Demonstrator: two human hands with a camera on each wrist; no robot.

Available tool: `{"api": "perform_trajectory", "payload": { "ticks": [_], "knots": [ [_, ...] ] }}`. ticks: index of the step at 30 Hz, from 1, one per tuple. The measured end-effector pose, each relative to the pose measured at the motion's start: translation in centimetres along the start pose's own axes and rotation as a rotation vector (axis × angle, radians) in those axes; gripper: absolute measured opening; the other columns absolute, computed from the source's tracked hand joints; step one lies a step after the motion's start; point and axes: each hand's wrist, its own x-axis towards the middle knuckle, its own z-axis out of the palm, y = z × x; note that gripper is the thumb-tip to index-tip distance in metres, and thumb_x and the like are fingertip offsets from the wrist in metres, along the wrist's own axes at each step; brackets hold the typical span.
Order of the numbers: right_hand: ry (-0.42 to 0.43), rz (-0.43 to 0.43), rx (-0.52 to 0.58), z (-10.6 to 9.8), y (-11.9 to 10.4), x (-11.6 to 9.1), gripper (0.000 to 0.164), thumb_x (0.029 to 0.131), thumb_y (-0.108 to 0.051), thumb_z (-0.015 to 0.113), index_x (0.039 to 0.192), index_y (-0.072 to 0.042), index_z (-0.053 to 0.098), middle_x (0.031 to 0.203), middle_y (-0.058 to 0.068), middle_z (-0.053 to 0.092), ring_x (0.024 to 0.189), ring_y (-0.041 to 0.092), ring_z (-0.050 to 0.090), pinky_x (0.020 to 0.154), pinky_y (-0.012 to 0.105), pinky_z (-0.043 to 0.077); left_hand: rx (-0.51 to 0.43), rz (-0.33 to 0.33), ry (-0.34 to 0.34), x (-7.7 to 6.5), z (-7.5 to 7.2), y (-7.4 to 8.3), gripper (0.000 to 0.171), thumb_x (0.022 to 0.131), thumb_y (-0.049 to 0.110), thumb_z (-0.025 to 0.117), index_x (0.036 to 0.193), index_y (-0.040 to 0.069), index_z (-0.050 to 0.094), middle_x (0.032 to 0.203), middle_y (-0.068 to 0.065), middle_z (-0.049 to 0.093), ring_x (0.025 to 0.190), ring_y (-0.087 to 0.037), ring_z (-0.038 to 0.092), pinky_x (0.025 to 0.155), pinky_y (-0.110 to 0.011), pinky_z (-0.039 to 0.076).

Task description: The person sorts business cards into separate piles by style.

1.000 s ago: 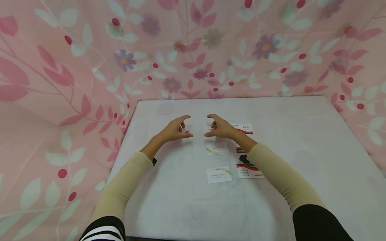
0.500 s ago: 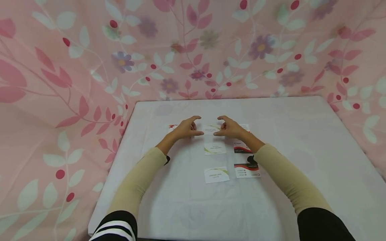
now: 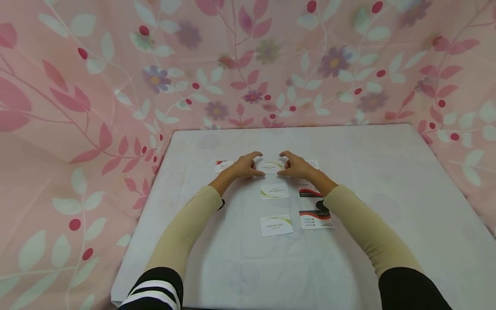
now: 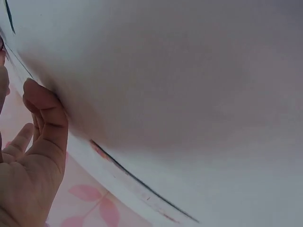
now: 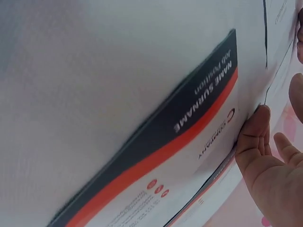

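Note:
Both hands are at the back of the table, one on each side of a white card with green curves (image 3: 271, 167). My left hand (image 3: 245, 166) has thumb and forefinger spread apart near the card's left edge, its other fingers bent. Mirroring it, my right hand (image 3: 296, 166) stands at the right edge. Whether fingertips touch the card cannot be told. A red-patterned white card (image 3: 222, 166) lies left of the left hand, partly covered. Behind the right wrist, a red, black and white card (image 3: 313, 164) is mostly hidden.
Two more green-curved cards (image 3: 274, 191) lie nearer in the same column. Beside them are two red-and-black cards (image 3: 316, 220), one partly under the right forearm. The white-covered table (image 3: 248, 267) ends at a pink floral cloth (image 3: 248, 64).
Both hands have shifted right, the left one off the red-patterned card. That card and the middle green-curved one now show more. The cards keep their places; the head view has shifted slightly.

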Motion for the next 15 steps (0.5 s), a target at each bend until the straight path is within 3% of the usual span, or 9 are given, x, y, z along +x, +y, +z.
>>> {"api": "perform_trajectory", "payload": {
  "ticks": [9,15],
  "knots": [
    [-0.027,0.075,-0.056,0.2,-0.4,0.5,0.075,0.088,-0.032,0.076,0.148,-0.014,0.034,0.106,0.013,0.053,0.094,0.025,0.051,0.082,0.036,0.042,0.047,-0.039,0.011,0.4,0.2,0.2,0.077,0.083,0.035,0.080,0.147,0.018,0.040,0.078,-0.004,0.057,0.059,-0.012,0.054,0.059,-0.024,0.046],
    [-0.032,0.087,-0.108,0.5,-1.0,0.7,0.065,0.088,-0.025,0.074,0.141,-0.009,0.040,0.108,0.015,0.056,0.096,0.026,0.052,0.086,0.039,0.044,0.065,-0.046,-0.005,0.5,0.4,0.5,0.066,0.085,0.029,0.079,0.141,0.017,0.048,0.081,-0.006,0.059,0.055,-0.012,0.055,0.057,-0.022,0.046]
  ]
}}
